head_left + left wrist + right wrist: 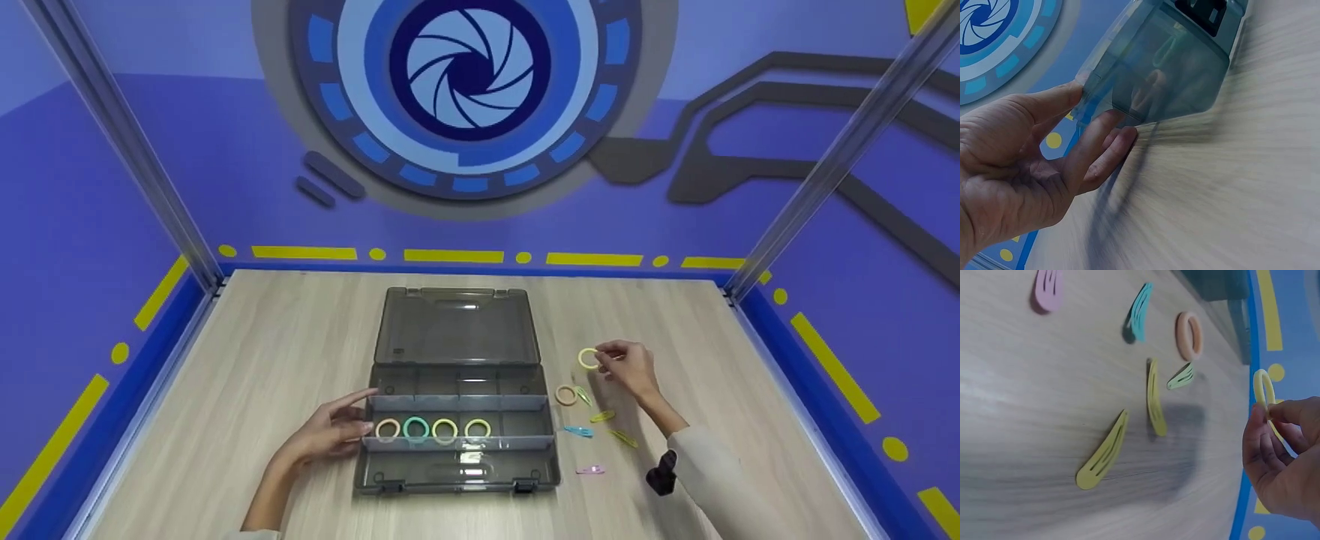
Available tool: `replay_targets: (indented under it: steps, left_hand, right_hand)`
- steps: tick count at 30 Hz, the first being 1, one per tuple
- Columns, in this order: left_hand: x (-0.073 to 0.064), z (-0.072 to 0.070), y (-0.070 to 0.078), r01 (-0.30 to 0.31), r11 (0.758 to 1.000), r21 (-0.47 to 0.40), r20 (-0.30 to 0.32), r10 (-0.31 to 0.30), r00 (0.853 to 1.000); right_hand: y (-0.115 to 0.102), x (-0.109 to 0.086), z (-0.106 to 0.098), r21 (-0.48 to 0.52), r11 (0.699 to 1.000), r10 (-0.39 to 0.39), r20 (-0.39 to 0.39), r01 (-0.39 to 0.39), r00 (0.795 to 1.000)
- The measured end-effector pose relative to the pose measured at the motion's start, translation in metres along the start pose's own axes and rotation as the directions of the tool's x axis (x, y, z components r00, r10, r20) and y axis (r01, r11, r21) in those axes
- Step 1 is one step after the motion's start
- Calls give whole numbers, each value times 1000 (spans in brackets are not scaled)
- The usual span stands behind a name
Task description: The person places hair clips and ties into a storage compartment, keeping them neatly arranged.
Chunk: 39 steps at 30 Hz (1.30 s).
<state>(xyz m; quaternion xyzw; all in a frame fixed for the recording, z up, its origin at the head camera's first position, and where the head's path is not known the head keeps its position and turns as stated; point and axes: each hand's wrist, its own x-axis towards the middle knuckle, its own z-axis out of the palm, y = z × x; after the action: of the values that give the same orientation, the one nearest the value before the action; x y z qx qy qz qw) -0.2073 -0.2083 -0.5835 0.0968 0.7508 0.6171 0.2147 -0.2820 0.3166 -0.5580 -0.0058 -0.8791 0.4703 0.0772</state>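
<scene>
Right hand [630,369] has a pale yellow ring [1257,386] pinched between thumb and fingers, held up off the bench [292,337], right of the open see-through case [450,489]. Left hand [326,431] is on the case's left end, fingers apart with the tips touching it. Four rings [434,430] sit in the case's middle row, and a peach ring [1181,336] plus five hair clips [1154,399] lie loose beside it.

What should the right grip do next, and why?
Probably carry the pale yellow ring left toward the middle row of the box: the right grip pinches it, four similar rings sit in that row, and bare space shows to their right.
</scene>
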Motion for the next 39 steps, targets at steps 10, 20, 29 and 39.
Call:
replay_targets:
  steps: [10,20,29,39]
  left_hand:
    - [0,-2,-3,-31,999,-16,30,31,999]
    - [-1,0,-1,-15,1000,-15,21,16,1000]
    - [-2,0,-1,-19,1000,5,4,19,1000]
    - [-2,1,-2,-9,1000,-15,13,9,1000]
  right_hand:
    - [-31,-15,4,11,996,-87,85,86,993]
    - [-52,-30,17,10,986,-165,186,166,969]
    - [-61,-44,32,47,980,-198,282,192,939]
    - [-58,-58,49,52,968,-249,324,245,913]
